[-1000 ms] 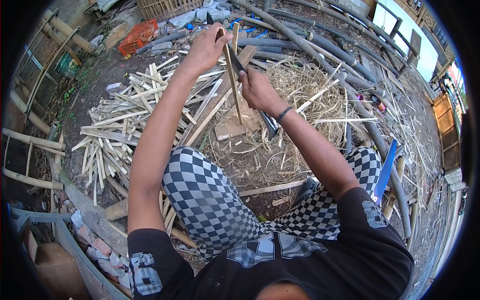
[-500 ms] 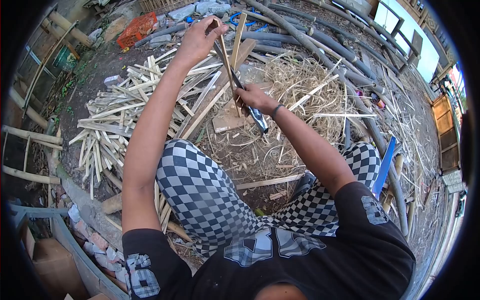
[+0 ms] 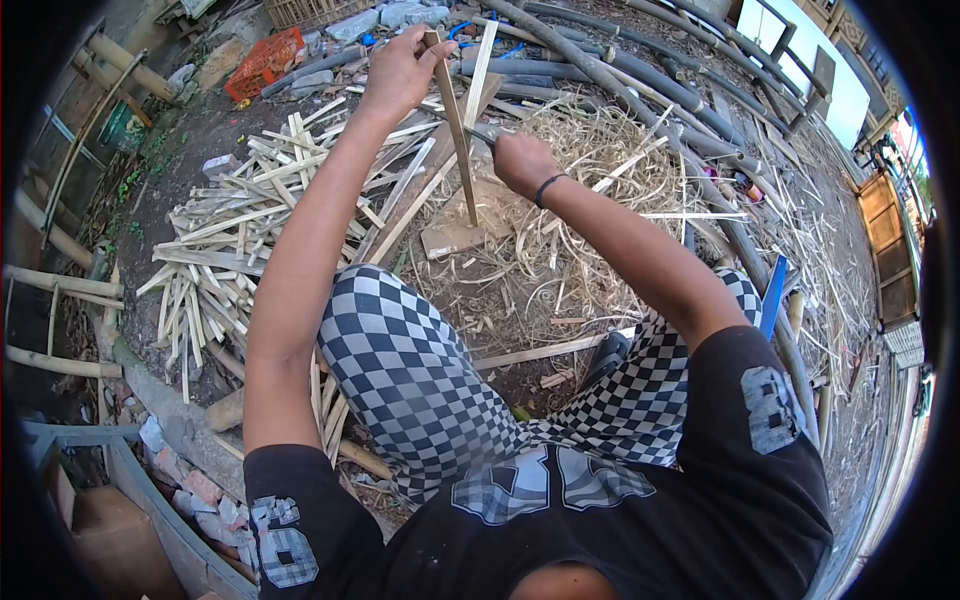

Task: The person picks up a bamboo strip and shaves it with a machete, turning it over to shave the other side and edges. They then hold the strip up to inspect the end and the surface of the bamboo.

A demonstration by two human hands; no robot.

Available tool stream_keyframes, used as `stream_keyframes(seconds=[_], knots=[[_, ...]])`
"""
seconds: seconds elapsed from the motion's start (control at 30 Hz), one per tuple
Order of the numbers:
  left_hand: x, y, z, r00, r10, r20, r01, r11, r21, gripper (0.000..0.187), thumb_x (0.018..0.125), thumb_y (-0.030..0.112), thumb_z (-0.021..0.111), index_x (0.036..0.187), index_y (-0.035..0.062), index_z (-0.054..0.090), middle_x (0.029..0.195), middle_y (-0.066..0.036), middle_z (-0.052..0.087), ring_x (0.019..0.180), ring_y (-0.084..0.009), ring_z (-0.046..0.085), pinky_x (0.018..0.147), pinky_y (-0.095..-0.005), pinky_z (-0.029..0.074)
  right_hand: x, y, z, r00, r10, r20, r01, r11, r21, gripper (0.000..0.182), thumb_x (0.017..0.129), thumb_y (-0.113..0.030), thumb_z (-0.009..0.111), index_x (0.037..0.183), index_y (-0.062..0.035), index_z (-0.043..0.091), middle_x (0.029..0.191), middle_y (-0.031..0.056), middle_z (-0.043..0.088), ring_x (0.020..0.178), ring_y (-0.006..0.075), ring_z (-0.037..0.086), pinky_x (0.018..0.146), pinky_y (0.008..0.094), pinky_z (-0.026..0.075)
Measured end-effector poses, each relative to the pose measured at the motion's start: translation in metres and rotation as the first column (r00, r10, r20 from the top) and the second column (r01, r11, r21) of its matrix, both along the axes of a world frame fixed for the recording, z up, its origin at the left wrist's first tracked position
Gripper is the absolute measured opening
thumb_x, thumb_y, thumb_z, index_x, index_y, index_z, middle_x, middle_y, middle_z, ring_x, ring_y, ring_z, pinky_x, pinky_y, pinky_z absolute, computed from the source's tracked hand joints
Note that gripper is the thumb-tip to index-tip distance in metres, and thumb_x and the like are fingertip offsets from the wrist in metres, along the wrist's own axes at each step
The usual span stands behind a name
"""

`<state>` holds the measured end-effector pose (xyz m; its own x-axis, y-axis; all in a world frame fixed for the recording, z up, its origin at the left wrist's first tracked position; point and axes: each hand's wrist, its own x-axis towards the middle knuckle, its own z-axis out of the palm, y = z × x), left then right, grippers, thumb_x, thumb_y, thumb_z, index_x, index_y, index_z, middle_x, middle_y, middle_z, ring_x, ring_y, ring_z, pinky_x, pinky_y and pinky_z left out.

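Observation:
My left hand (image 3: 398, 75) grips the top of a flat bamboo strip (image 3: 462, 160) and holds it nearly upright. The strip's lower end rests on a flat wooden block (image 3: 450, 239) on the ground. My right hand (image 3: 525, 165) is closed around a knife whose handle is hidden in the fist. The knife blade (image 3: 484, 132) points left and lies against the strip, about halfway along it. Just behind the strip, a pale wooden slat (image 3: 482, 65) sticks up at a slant.
Left of the block lies a heap of pale split strips (image 3: 225, 220). Curly shavings (image 3: 590, 150) cover the ground to the right. Dark poles (image 3: 690, 100) lie behind, near an orange crate (image 3: 266, 64). A blue flat object (image 3: 773, 298) stands by my right knee.
My right hand has moved up and slightly right, and the knife has turned from steep to nearly level across the strip. My left hand has stayed at the strip's top.

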<state>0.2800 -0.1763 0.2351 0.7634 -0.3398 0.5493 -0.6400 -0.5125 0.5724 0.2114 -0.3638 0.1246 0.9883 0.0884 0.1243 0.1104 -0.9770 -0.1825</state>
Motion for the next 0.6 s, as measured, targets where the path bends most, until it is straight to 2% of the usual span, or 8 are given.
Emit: stream_keyframes(seconds=[0.13, 0.2, 0.23, 0.3, 0.33, 0.43, 0.57, 0.6], knots=[[-0.01, -0.004, 0.011, 0.998, 0.038, 0.043, -0.041, 0.997, 0.069, 0.051, 0.097, 0.049, 0.059, 0.105, -0.0015, 0.06, 0.098, -0.017, 0.073, 0.096, -0.0296, 0.069, 0.086, -0.0419, 0.051, -0.002, -0.004, 0.03, 0.986, 0.041, -0.164, -0.022, 0.992, 0.121, 0.032, 0.098, -0.022, 0.051, 0.092, 0.0025, 0.071, 0.094, 0.024, 0.072, 0.089, 0.0351, 0.072, 0.076, 0.0463, 0.057], [-0.009, 0.003, 0.012, 0.993, 0.039, 0.108, -0.055, 0.987, 0.151, 0.055, 0.1, 0.051, 0.052, 0.111, -0.0026, 0.058, 0.111, -0.027, 0.066, 0.111, -0.045, 0.06, 0.094, -0.0517, 0.045, -0.021, 0.006, 0.044, 0.907, 0.097, -0.41, 0.142, 0.847, 0.513, 0.042, 0.1, -0.028, 0.049, 0.089, 0.0071, 0.069, 0.091, 0.0286, 0.07, 0.088, 0.0382, 0.071, 0.079, 0.048, 0.056], [-0.007, 0.005, 0.011, 0.993, 0.048, 0.107, -0.063, 0.987, 0.149, 0.055, 0.1, 0.051, 0.052, 0.111, -0.0026, 0.058, 0.111, -0.027, 0.066, 0.111, -0.045, 0.06, 0.094, -0.0517, 0.045, -0.022, 0.009, 0.04, 0.906, 0.104, -0.411, 0.135, 0.849, 0.511, 0.042, 0.1, -0.028, 0.049, 0.089, 0.0071, 0.069, 0.091, 0.0286, 0.07, 0.088, 0.0382, 0.071, 0.079, 0.048, 0.056], [-0.004, 0.003, 0.006, 0.984, 0.043, 0.173, -0.08, 0.975, 0.209, 0.055, 0.101, 0.051, 0.05, 0.117, -0.0013, 0.055, 0.108, -0.028, 0.064, 0.108, -0.0454, 0.059, 0.092, -0.0525, 0.045, -0.021, 0.013, 0.024, 0.967, 0.085, -0.241, 0.061, 0.84, 0.539, 0.045, 0.101, -0.028, 0.048, 0.084, 0.0081, 0.067, 0.086, 0.033, 0.068, 0.089, 0.0441, 0.069, 0.082, 0.0515, 0.054], [-0.003, 0.002, 0.003, 0.97, 0.026, 0.24, -0.075, 0.978, 0.195, 0.053, 0.102, 0.05, 0.048, 0.119, -0.0009, 0.052, 0.107, -0.027, 0.062, 0.106, -0.0463, 0.058, 0.091, -0.0533, 0.045, -0.015, 0.018, 0.016, 0.996, 0.08, -0.034, -0.061, 0.92, 0.387, 0.04, 0.102, -0.026, 0.046, 0.091, 0.0081, 0.065, 0.086, 0.0344, 0.066, 0.089, 0.0494, 0.066, 0.084, 0.0557, 0.051], [-0.006, 0.001, -0.004, 0.954, -0.005, 0.3, -0.039, 0.989, 0.141, 0.051, 0.102, 0.048, 0.048, 0.117, -0.0013, 0.052, 0.108, -0.027, 0.062, 0.106, -0.046, 0.058, 0.09, -0.0531, 0.044, -0.012, 0.028, 0.02, 0.986, 0.008, 0.167, -0.083, 0.888, 0.452, 0.035, 0.103, -0.024, 0.044, 0.102, 0.0069, 0.059, 0.085, 0.034, 0.066, 0.087, 0.0526, 0.064, 0.083, 0.0584, 0.049], [-0.011, 0.003, 0.0, 0.972, -0.024, 0.233, -0.02, 0.983, 0.184, 0.048, 0.103, 0.045, 0.049, 0.116, -0.0011, 0.052, 0.105, -0.027, 0.063, 0.104, -0.046, 0.059, 0.088, -0.0524, 0.045, -0.028, 0.04, 0.027, 0.971, -0.074, 0.227, -0.062, 0.841, 0.538, 0.026, 0.101, -0.022, 0.046, 0.106, 0.0027, 0.054, 0.086, 0.0328, 0.066, 0.087, 0.0527, 0.064, 0.081, 0.0587, 0.05], [-0.004, 0.005, -0.006, 0.947, -0.035, 0.32, -0.015, 0.988, 0.151, 0.045, 0.103, 0.044, 0.049, 0.113, 0.001, 0.052, 0.103, -0.026, 0.064, 0.102, -0.0462, 0.06, 0.087, -0.0518, 0.046, -0.027, 0.044, -0.023, 0.991, -0.089, 0.104, 0.034, 0.897, 0.442, 0.024, 0.1, -0.019, 0.046, 0.106, 0.0021, 0.054, 0.087, 0.0316, 0.067, 0.087, 0.0512, 0.065, 0.081, 0.0582, 0.05]])
